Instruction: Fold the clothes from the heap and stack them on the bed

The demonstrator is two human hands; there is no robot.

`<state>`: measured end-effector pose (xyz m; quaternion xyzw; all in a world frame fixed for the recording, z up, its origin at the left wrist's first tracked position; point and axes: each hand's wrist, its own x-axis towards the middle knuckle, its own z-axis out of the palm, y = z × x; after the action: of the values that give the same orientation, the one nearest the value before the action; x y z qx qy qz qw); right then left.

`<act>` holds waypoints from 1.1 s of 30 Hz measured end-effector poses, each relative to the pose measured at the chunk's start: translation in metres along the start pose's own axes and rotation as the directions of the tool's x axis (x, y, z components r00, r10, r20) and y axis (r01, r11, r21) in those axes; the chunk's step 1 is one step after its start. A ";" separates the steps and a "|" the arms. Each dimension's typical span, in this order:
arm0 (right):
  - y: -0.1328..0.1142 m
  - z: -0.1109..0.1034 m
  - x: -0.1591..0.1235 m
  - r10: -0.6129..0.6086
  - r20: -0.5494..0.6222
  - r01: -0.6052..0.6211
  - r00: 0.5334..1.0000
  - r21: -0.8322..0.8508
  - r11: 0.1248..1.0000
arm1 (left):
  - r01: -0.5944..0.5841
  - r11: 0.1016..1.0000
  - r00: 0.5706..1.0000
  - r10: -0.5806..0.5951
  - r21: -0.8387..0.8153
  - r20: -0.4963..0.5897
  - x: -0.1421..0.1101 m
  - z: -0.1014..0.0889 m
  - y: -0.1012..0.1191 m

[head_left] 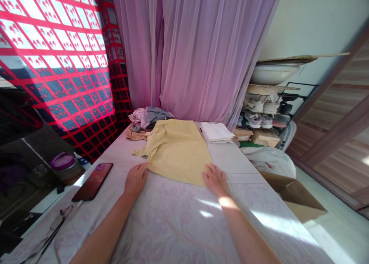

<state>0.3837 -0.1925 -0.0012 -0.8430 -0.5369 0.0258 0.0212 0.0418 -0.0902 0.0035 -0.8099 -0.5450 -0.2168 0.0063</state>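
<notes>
A pale yellow garment [178, 148] lies spread on the cloth-covered table in front of me. Buttons and a strap-like tab show along its left side. My left hand [136, 179] rests by its near left corner, fingers stretched out and touching the edge. On the near right corner lies my right hand [215, 177], palm down with its fingers apart. A stack of folded white cloth [216, 132] sits at the far right of the table. Crumpled clothes [152, 116] in pink, grey and brown are heaped at the far left.
A red-backed phone [92, 182] and a cable [52, 237] lie on the table's left side. Left of the table is a purple-lidded jar [65, 166]. Purple curtains [201, 52] hang behind. To the right stand a shoe rack [262, 110] and an open cardboard box [294, 196].
</notes>
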 end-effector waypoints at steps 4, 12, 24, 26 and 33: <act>0.001 0.002 -0.001 -0.005 -0.005 0.005 1.000 -0.019 1.000 | -0.021 0.999 0.999 0.024 -0.050 0.049 0.000 0.002 -0.001; 0.002 0.005 -0.002 -0.008 -0.018 0.007 1.000 -0.067 0.998 | -0.081 0.986 0.996 0.084 -0.145 0.009 -0.001 0.010 -0.011; 0.011 0.014 -0.007 -0.123 -0.150 0.120 0.981 -0.035 0.992 | -0.175 0.982 0.982 0.169 -0.071 -0.081 -0.003 0.024 -0.026; 0.012 0.015 -0.008 -0.139 -0.161 0.136 0.977 -0.029 0.990 | -0.179 0.981 0.982 0.173 -0.069 -0.078 -0.003 0.024 -0.025; 0.017 0.024 -0.006 -0.166 -0.241 0.178 0.956 0.028 0.984 | -0.227 0.973 0.972 0.223 -0.045 -0.079 -0.003 0.017 -0.021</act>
<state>0.3946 -0.2047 -0.0258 -0.7894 -0.6008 -0.0640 0.1084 0.0281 -0.0804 -0.0182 -0.8577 -0.4433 -0.2587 0.0290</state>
